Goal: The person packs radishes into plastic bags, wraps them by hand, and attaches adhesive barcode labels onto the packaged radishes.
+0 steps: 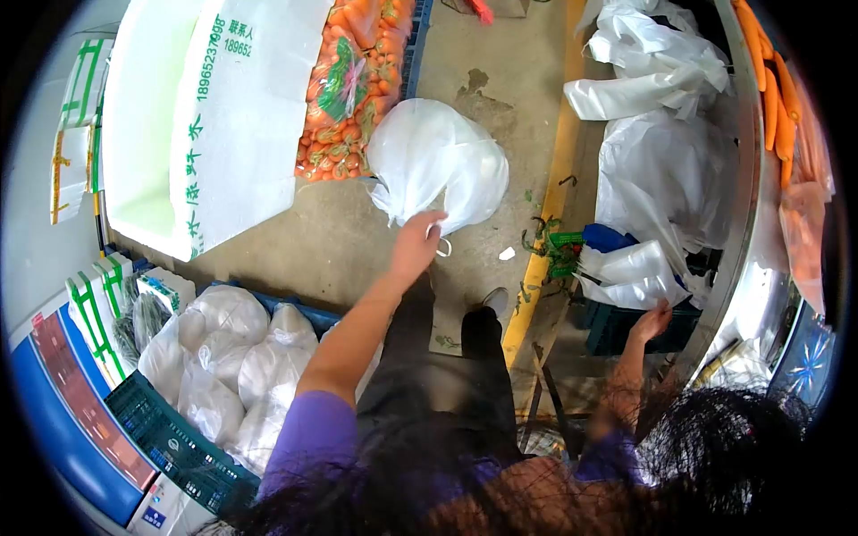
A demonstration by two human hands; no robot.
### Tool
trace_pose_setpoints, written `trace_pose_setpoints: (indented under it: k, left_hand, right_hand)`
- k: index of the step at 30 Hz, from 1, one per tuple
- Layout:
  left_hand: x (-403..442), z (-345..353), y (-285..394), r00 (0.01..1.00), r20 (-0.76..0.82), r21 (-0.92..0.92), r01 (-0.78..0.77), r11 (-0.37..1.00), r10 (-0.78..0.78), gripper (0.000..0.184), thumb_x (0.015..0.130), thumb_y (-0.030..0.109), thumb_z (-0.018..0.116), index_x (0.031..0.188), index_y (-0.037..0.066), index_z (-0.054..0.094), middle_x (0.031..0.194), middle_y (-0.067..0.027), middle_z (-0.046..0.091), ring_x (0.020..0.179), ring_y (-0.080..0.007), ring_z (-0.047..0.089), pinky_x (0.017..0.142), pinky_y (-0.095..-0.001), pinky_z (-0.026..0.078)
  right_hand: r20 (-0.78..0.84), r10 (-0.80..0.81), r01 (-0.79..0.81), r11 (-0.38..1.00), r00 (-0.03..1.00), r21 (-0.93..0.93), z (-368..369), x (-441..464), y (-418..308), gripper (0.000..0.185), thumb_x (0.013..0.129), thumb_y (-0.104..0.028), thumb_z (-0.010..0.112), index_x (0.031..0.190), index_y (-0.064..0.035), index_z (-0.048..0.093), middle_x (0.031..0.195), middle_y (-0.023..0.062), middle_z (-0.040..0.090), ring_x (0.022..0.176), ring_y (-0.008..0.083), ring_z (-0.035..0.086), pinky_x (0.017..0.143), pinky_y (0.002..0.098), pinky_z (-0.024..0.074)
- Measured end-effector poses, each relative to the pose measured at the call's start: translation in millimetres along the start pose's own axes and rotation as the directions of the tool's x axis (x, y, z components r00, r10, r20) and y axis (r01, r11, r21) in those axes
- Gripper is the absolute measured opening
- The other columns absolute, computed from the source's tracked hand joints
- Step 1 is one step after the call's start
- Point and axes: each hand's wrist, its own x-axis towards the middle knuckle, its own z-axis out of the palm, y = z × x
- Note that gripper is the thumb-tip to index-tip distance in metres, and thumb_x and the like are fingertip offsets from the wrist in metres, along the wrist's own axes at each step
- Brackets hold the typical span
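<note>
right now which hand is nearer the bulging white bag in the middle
Left: the left hand is at the near side of the bulging white bag; the right hand is farther off, beside flat white plastic.

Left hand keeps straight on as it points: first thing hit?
Probably the bulging white bag directly ahead. The left hand's fingers overlap its near edge in this view, so any remaining gap is hard to judge.

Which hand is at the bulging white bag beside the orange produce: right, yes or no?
No: the left hand is at that white bag, while the right hand is at white plastic across the yellow line.
</note>
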Motion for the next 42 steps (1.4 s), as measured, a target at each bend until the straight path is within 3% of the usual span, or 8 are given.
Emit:
trace_pose_setpoints:
  k: [4, 7, 15, 22, 25, 27, 32, 42]
  left_hand:
    - [53, 15, -79, 0.958, 0.248, 0.393, 0.035, 0.919, -0.142, 0.036, 0.076, 0.011, 0.050, 0.111, 0.001, 0.051, 0.110, -0.0200, 0.054, 0.100, -0.0326, 0.053, 0.089, -0.0390, 0.041]
    - [81, 2, -84, 0.951, 0.301, 0.737, -0.182, 0.651, -0.075, 0.040, 0.076, 0.012, 0.048, 0.114, -0.003, 0.047, 0.118, -0.0242, 0.047, 0.107, -0.0327, 0.049, 0.094, -0.0378, 0.038]
    - [81, -37, -62, 0.975, 0.149, 0.035, 0.164, 0.986, -0.167, 0.032, 0.082, 0.011, 0.049, 0.113, 0.006, 0.053, 0.112, -0.0149, 0.055, 0.101, -0.0253, 0.054, 0.088, -0.0336, 0.041]
    - [-19, -18, -11, 0.963, 0.198, -0.209, 0.222, 0.952, -0.182, 0.020, 0.083, 0.009, 0.053, 0.102, 0.009, 0.058, 0.096, -0.0093, 0.061, 0.086, -0.0217, 0.059, 0.076, -0.0297, 0.046]
    - [-68, 11, 0, 0.903, 0.398, -0.236, 0.268, 0.934, -0.159, 0.020, 0.082, 0.008, 0.053, 0.101, 0.010, 0.058, 0.094, -0.0093, 0.061, 0.085, -0.0232, 0.060, 0.073, -0.0300, 0.047]
    - [-86, 23, 12, 0.865, 0.491, -0.259, 0.261, 0.930, -0.105, 0.020, 0.082, 0.008, 0.053, 0.101, 0.009, 0.058, 0.094, -0.0092, 0.061, 0.084, -0.0224, 0.060, 0.072, -0.0294, 0.047]
    - [-96, 19, 29, 0.785, 0.607, -0.201, 0.299, 0.933, -0.121, 0.021, 0.081, 0.012, 0.055, 0.102, 0.008, 0.057, 0.098, -0.0087, 0.060, 0.083, -0.0218, 0.059, 0.073, -0.0296, 0.046]
    - [-72, -26, 58, 0.758, 0.409, -0.370, 0.647, 0.666, -0.509, 0.049, 0.078, 0.028, 0.062, 0.117, 0.003, 0.046, 0.108, -0.0087, 0.055, 0.100, -0.0211, 0.052, 0.081, -0.0313, 0.043]
  right_hand:
    - [0.020, -0.451, 0.452, 0.891, 0.892, -0.037, -4, 6, 55, 0.051, 0.091, -0.036, 0.040, 0.107, 0.0116, 0.049, 0.104, 0.0293, 0.053, 0.090, 0.0380, 0.052, 0.084, 0.0386, 0.0379]
    - [0.119, -0.248, 0.245, 0.969, 0.962, 0.034, -16, -2, 54, 0.052, 0.093, -0.035, 0.036, 0.114, 0.0117, 0.045, 0.113, 0.0296, 0.050, 0.098, 0.0359, 0.051, 0.089, 0.0347, 0.0362]
    - [0.158, -0.156, 0.153, 0.988, 0.975, 0.031, -55, -37, 35, 0.053, 0.092, -0.038, 0.038, 0.113, 0.0095, 0.047, 0.101, 0.0241, 0.055, 0.090, 0.0297, 0.053, 0.079, 0.0353, 0.0421]
    - [0.331, 0.408, -0.443, 0.896, 0.851, 0.034, -114, -140, 124, 0.041, 0.089, -0.031, 0.043, 0.112, 0.0021, 0.048, 0.104, 0.0167, 0.051, 0.084, 0.0292, 0.055, 0.075, 0.0379, 0.0457]
    - [0.670, 0.332, 0.184, 0.796, 0.664, -0.577, -131, -224, 151, 0.034, 0.088, -0.029, 0.044, 0.106, -0.0008, 0.051, 0.088, 0.0159, 0.053, 0.074, 0.0315, 0.056, 0.067, 0.0403, 0.0456]
    - [0.882, 0.177, 0.678, 0.580, 0.437, -0.452, -124, -263, 145, 0.030, 0.088, -0.028, 0.045, 0.101, -0.0027, 0.053, 0.078, 0.0153, 0.055, 0.067, 0.0330, 0.056, 0.061, 0.0419, 0.0456]
    - [0.809, -0.140, 0.529, 0.816, 0.571, -0.232, -69, -278, -46, 0.023, 0.087, -0.023, 0.043, 0.087, -0.0049, 0.056, 0.068, 0.0213, 0.056, 0.062, 0.0395, 0.054, 0.054, 0.0469, 0.0417]
    - [0.669, -0.704, 0.724, 0.587, 0.238, 0.361, -52, -302, -185, 0.027, 0.076, -0.008, 0.057, 0.103, -0.0066, 0.057, 0.062, 0.0137, 0.053, 0.062, 0.0321, 0.054, 0.056, 0.0407, 0.0429]
